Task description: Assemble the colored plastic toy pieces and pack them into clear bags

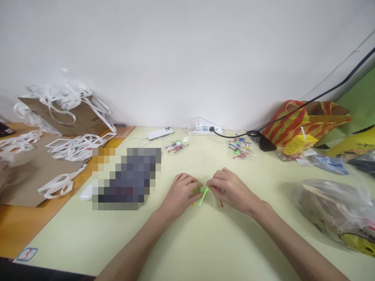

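Above the pale green tabletop, my two hands nearly meet at the fingertips. A thin bright green plastic stick (203, 196) slants down between them, its upper end at the fingertips of my right hand (231, 190), which is closed in a pinch. Below that hand stick out a red stick (221, 203) and a thin white stick (214, 201). My left hand (183, 191) is closed too, with bits of green and a yellow plastic piece (193, 203) showing at its fingers. How these pieces join is hidden by the fingers.
Small bags of colored plastic parts (240, 147) (177, 146) lie toward the wall, near a power strip (205, 129) and a phone (160, 133). A blurred dark object (129, 179) is left; a plastic-wrapped package (331, 214) right. Another person's hand (4, 173) shows far left by white straps (70, 146).
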Demonstrator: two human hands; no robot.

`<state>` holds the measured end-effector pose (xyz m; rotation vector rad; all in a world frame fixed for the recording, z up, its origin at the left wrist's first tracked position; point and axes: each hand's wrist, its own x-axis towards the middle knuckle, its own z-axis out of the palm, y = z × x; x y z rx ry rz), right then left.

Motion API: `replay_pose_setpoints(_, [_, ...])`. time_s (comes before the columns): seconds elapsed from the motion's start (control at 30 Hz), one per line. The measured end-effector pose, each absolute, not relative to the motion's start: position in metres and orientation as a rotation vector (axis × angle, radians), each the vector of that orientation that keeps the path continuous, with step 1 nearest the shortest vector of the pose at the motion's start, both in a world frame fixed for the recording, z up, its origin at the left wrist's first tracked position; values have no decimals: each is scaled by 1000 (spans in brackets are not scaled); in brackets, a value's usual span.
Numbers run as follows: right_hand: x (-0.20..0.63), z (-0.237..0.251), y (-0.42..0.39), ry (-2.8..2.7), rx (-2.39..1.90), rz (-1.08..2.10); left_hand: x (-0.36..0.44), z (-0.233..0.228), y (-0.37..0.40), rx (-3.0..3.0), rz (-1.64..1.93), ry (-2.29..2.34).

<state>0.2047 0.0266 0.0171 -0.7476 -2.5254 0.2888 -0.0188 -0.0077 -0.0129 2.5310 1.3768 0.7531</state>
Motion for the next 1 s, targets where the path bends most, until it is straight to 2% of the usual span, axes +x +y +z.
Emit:
replay_pose_setpoints(0.4, [175, 13, 46, -2975, -688, -24, -31, -14, -13, 2572, 670, 1474])
replay_pose_setpoints(0.73, [220, 19, 35, -2555, -1095, 377, -35, -18, -9, 2500, 736, 1450])
replay_pose_setpoints(1.0, [227, -4, 10, -2485, -1129, 404, -33, -14, -8, 2562, 778, 1404])
